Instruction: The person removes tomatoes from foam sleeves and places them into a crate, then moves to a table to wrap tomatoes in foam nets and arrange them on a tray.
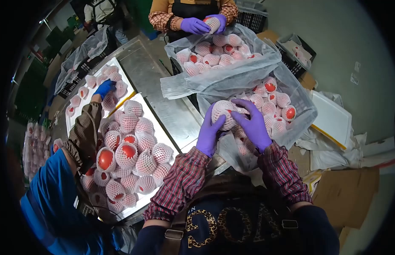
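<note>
Both my hands wear purple gloves and are raised over the near lined crate [297, 129]. A red fruit in a white foam net [223, 114] sits between them. My left hand [209, 134] is wrapped round its left side, and my right hand [253, 123] has its fingers on the right side. Below and beyond my hands, the crate holds several netted red fruits [269, 100]. To the left, a white foam tray [174, 148] carries a heap of netted fruits [128, 155].
Across from me, a co-worker in purple gloves [195, 25] holds a netted fruit above another lined crate [223, 80]. At the left, a co-worker's blue-gloved hand [105, 88] reaches over a second white tray [70, 123]. Cardboard [346, 195] and a white box [331, 119] lie at the right.
</note>
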The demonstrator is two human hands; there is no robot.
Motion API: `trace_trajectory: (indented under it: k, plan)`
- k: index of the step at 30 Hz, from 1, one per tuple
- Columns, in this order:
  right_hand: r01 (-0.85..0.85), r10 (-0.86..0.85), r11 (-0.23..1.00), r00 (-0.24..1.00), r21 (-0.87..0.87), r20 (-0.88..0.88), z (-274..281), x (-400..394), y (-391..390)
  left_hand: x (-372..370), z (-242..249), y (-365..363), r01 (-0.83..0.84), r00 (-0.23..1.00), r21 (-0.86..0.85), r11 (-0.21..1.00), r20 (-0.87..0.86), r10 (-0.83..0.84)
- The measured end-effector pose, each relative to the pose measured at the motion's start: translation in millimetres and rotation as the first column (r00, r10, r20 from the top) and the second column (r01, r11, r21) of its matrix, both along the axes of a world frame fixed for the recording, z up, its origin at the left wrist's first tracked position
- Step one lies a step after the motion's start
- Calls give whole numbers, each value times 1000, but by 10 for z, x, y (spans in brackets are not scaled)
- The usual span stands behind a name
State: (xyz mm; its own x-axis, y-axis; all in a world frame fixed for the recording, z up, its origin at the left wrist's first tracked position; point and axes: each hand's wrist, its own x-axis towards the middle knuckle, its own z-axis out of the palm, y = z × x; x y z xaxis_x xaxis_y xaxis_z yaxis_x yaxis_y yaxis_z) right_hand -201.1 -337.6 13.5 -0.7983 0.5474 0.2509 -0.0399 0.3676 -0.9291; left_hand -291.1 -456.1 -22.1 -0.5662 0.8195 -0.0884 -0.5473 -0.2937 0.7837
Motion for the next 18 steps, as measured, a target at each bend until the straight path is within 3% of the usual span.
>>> trace_trajectory:
  k: [3,6,7,8,11,12,13,14,16,17,18]
  plan:
    - [-214,211,957,977,197,35,116,49,-44,-125,-82,-79,147,868,155,977,453,-203]
    - [-295,270,874,956,386,119,131,55,-83,-203,-71,-126,207,901,36,978,381,-205]
    - [-246,230,907,969,343,87,111,62,-96,-213,-41,-119,208,911,-9,978,365,-191]
    - [-198,189,934,980,299,58,84,60,-104,-224,-22,-99,183,905,53,982,380,-189]
    - [-31,28,983,999,178,16,32,31,-118,-41,133,-138,29,996,-7,1000,79,-28]
    - [29,-31,990,999,137,13,15,15,-121,13,189,-96,10,998,73,997,-69,-5]
    - [88,-89,992,996,93,12,-13,8,-114,57,178,-72,-31,990,33,999,-139,36]
    - [133,-120,965,990,228,-69,-100,-5,-37,94,152,-53,-73,975,-4,997,-210,70]
    - [121,-121,993,993,10,13,-194,-8,41,155,42,20,-179,941,-24,984,-297,164]
    - [118,-113,988,992,-100,55,-216,-3,80,138,-18,23,-108,992,12,994,-60,108]
    - [43,-48,903,999,-428,0,-66,-5,110,87,-38,3,-49,984,66,997,177,37]
